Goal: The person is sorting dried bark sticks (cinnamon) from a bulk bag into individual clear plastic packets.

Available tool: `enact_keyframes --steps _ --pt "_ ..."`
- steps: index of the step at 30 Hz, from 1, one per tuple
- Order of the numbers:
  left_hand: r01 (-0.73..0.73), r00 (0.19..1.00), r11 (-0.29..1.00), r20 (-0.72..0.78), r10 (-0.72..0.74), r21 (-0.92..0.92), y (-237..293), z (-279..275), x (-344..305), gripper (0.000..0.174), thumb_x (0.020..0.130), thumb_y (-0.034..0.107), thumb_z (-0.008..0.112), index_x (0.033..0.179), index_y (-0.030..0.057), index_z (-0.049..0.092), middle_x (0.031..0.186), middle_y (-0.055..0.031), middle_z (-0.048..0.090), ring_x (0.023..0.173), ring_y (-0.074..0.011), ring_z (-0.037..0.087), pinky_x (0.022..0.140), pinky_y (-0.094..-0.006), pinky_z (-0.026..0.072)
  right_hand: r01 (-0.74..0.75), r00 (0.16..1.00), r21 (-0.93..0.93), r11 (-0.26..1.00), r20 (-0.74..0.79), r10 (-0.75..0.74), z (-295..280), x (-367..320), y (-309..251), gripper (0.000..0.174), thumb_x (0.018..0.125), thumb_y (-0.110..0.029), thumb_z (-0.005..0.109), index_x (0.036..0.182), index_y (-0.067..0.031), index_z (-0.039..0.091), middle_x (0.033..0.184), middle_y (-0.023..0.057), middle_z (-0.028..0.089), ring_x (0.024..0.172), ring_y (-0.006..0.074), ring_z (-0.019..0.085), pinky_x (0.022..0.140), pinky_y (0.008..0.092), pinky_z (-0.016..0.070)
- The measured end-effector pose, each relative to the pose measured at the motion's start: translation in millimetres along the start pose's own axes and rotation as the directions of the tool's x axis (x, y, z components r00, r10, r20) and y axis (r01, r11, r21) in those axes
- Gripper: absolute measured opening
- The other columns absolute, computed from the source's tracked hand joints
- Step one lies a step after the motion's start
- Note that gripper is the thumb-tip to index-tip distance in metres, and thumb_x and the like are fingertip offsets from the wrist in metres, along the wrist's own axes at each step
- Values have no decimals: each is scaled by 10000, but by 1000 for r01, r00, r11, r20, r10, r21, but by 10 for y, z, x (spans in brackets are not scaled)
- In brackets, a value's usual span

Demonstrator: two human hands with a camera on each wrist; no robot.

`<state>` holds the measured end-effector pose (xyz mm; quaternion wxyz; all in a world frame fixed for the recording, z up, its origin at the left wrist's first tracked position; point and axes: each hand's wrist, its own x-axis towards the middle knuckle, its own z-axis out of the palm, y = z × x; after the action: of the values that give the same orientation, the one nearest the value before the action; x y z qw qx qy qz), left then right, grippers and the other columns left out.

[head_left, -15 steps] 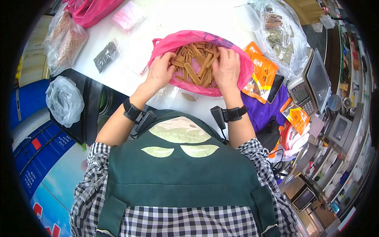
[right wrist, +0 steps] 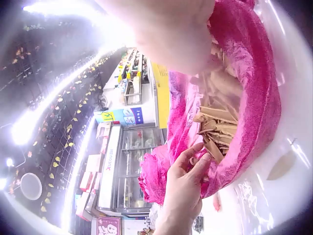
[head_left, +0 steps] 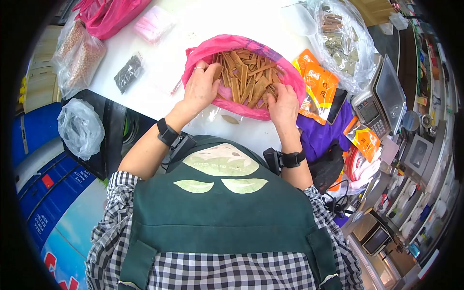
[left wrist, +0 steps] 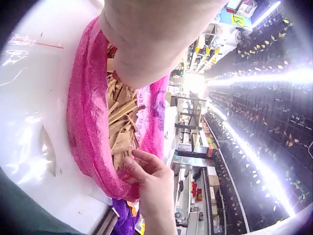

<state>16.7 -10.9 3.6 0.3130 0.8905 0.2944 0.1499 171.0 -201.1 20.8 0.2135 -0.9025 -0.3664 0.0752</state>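
Left hand and right hand curl at left and right of the pink bag, clamping unclear; handle bark gently.

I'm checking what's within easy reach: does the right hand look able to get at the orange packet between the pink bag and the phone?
Probably yes: the right hand is close by and the orange packet lies largely uncovered, with only the pink bag's rim between them.
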Motion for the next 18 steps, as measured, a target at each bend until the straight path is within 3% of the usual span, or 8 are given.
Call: enact_keyframes --steps 2,4,6,7,12,15,17,18 --pt "17 997 998 77 -22 69 23 -16 13 198 811 154 675 972 39 681 967 -180 569 900 -360 607 763 -448 505 -6 1000 74 997 -8 7 67 29 41 218 762 -144 704 936 -44 617 916 178 613 900 358 602 744 475 498" --pt "30 986 991 156 -51 133 75 -4 33 200 818 184 674 951 36 689 908 -178 608 859 -353 623 745 -439 511 92 996 89 992 5 -92 112 30 -5 223 761 -174 712 920 -53 614 860 166 628 834 361 622 709 472 500" --pt "154 919 936 301 -254 318 146 25 83 218 817 254 679 856 41 704 782 -192 664 756 -363 658 680 -459 523 83 991 57 995 101 -88 116 22 -132 226 761 -189 713 906 -51 607 838 161 637 798 365 631 688 474 503" --pt "154 920 936 301 -253 317 148 55 99 218 817 254 679 856 41 704 782 -192 664 756 -363 658 680 -459 523 81 977 23 996 194 -84 114 21 -207 233 761 -203 715 892 -49 600 816 157 646 763 369 641 667 476 506" --pt "267 930 923 179 -322 276 66 232 167 261 802 303 705 804 42 715 754 -200 677 740 -380 670 658 -468 530 15 972 -81 997 236 5 209 37 -393 276 780 -249 719 865 -28 576 798 176 650 755 382 656 664 468 521" --pt "280 927 927 180 -328 250 83 232 159 252 802 296 707 815 45 712 754 -198 678 743 -383 670 661 -470 531 87 984 10 996 157 -87 355 64 -337 263 788 -225 721 897 -26 590 798 172 659 753 372 660 668 470 518" --pt "260 939 927 151 -308 269 114 221 159 239 804 285 705 821 47 709 757 -195 680 744 -382 670 663 -469 533 -6 984 377 926 165 -60 376 81 -314 227 791 -143 705 960 -24 610 791 161 664 723 337 660 663 447 518" --pt "242 950 927 122 -286 288 121 218 158 227 805 274 702 827 48 707 761 -191 681 744 -381 671 665 -467 534 -7 984 377 926 167 -61 394 80 -286 227 791 -143 705 960 -24 610 791 161 664 723 337 660 663 447 518"
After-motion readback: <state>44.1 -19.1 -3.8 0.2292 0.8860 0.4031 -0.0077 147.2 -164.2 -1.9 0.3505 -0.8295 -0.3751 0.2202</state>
